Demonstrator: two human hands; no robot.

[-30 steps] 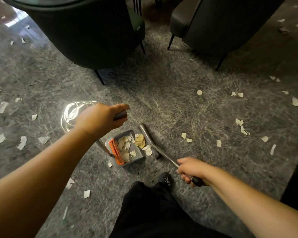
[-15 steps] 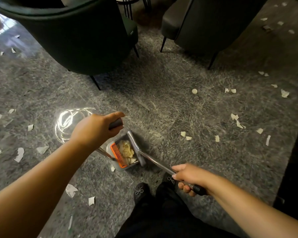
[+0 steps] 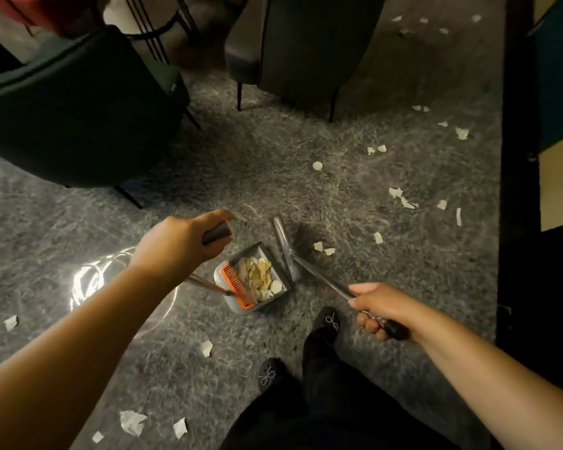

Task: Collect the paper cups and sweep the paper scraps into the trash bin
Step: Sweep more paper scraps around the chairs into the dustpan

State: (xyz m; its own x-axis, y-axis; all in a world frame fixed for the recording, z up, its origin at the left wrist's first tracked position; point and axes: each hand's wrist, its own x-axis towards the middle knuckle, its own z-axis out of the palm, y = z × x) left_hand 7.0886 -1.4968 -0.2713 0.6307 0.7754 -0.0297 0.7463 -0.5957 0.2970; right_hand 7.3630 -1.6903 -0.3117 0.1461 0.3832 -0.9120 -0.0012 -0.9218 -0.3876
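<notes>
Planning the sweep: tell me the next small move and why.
Probably drag the broom head over the two scraps just to its right, toward the dustpan. The right hand grips the broom; the left hand holds the dustpan handle.

hands (image 3: 182, 241): 2 | chairs (image 3: 78, 118): 2 | dustpan (image 3: 231, 303): 1 | broom (image 3: 285, 245): 1

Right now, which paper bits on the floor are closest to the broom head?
The two small scraps just right of the broom head, lying side by side on the carpet. Every other loose scrap lies farther out.
</notes>
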